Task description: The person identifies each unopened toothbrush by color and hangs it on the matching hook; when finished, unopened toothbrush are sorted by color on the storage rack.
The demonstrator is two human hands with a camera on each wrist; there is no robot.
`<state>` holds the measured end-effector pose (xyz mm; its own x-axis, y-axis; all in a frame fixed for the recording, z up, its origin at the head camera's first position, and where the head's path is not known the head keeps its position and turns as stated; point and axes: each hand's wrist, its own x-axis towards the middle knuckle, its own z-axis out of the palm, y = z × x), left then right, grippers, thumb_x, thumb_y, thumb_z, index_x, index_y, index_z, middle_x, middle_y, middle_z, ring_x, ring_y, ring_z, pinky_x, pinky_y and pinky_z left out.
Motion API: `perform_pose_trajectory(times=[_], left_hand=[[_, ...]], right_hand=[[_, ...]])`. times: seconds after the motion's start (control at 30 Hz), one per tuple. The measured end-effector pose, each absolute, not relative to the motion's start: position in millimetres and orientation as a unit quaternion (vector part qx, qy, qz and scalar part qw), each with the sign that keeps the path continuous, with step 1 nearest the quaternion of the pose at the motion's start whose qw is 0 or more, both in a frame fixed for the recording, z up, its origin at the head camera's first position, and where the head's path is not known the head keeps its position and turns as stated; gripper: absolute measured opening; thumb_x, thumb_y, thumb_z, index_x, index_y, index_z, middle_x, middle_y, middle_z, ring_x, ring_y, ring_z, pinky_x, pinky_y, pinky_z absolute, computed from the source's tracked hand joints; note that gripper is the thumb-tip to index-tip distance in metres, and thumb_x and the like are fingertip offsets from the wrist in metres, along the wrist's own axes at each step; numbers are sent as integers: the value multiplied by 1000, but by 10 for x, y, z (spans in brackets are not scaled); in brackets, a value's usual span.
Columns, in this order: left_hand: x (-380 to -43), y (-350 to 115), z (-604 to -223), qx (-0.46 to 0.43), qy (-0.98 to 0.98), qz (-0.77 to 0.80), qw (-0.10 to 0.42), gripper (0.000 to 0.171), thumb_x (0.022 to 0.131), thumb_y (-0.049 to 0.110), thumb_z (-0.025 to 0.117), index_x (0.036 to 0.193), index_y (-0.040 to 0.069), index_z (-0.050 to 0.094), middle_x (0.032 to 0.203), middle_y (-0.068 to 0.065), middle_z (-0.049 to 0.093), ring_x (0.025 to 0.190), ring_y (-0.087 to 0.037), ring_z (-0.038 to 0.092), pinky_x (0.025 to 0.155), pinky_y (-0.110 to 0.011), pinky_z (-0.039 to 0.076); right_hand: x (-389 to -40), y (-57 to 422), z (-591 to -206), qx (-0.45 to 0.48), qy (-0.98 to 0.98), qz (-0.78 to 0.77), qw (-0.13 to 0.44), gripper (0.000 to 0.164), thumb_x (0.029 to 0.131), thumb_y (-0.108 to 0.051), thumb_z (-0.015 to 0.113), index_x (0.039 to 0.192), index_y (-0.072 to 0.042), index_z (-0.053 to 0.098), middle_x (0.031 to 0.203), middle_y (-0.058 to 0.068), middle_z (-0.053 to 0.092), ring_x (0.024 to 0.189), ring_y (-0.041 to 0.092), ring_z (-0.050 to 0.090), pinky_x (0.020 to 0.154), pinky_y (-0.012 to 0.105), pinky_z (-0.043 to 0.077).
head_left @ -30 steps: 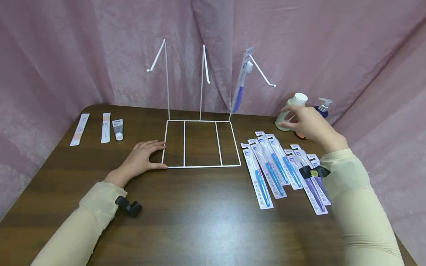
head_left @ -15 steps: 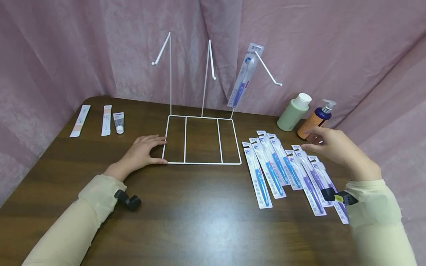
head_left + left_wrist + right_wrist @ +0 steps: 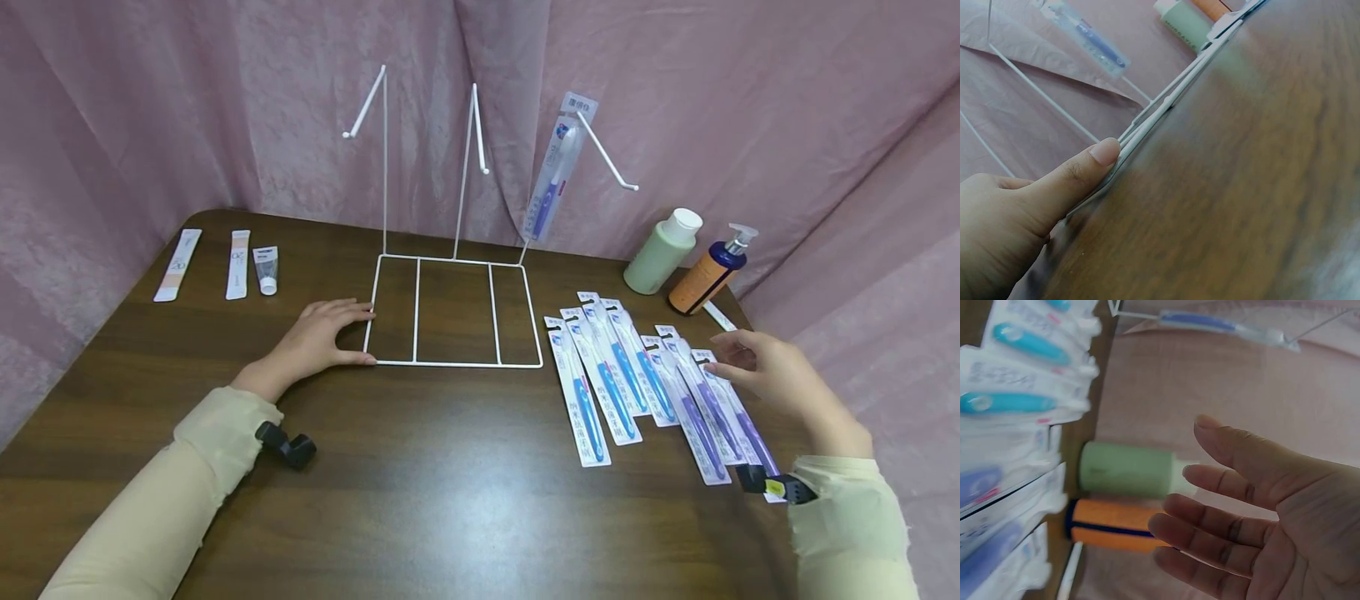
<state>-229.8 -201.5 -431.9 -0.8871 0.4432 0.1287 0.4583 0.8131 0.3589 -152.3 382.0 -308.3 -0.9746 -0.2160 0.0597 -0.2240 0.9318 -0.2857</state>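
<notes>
My left hand rests at the left side of a white wire rack, its fingers stretched to the side bar and its thumb on the front corner. The left wrist view shows that thumb against the wire. A packaged purple toothbrush hangs from the rack's right hook. My right hand hovers by the top ends of several packaged purple toothbrushes. In the right wrist view its fingers are loosely bent, with nothing held. Packaged blue toothbrushes lie to the left of the purple ones.
A green bottle and an orange pump bottle stand at the back right, beside a narrow white strip. Two slim sachets and a small grey tube lie at the back left. Pink curtain hangs behind the table.
My right hand has moved away from the green bottle, down and right past the pump bottle to the purple toothbrushes. The hanging toothbrush has swung to face forward. My left hand stays at the rack.
</notes>
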Motion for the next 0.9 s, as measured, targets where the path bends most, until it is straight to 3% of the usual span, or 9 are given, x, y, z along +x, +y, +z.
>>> perform_pose_trajectory(times=[0.13,0.23,0.5,0.7,0.9], left_hand=[[-2295,-2022,-4325,-234,-953,-193,15,82,72,52,78,136,7,54,148,-15,45,140,-37,34,113,-59,20],[-2289,-2018,-4330,-235,-952,-194,16,82,71,52,78,135,6,54,148,-15,45,140,-37,34,113,-59,21],[-2291,-2011,-4339,-236,-952,-196,18,82,71,53,78,135,7,54,148,-15,46,140,-37,34,113,-59,21],[-2290,-2013,-4321,-232,-953,-195,13,82,71,52,78,136,7,54,149,-14,45,141,-37,33,113,-59,20],[-2297,-2014,-4304,-233,-952,-198,9,82,72,52,78,136,7,54,149,-14,44,141,-37,32,114,-59,19]], right_hand=[[-1491,3927,-3243,101,-983,151,24,35,85,-24,74,109,1,66,91,15,73,76,-11,53,67,19,48],[-1469,4007,-3350,91,-986,138,27,35,84,-24,74,108,1,67,88,14,72,74,-8,52,67,25,48],[-1420,4219,-3569,45,-989,141,8,41,85,-26,73,111,5,65,94,20,71,85,29,65,70,31,45],[-1395,4360,-3690,21,-989,145,-11,41,86,-27,71,111,5,65,94,20,71,81,16,61,68,28,43],[-1375,4492,-3829,-7,-989,142,-29,44,85,-26,72,111,8,63,92,21,69,78,19,60,67,30,41]])
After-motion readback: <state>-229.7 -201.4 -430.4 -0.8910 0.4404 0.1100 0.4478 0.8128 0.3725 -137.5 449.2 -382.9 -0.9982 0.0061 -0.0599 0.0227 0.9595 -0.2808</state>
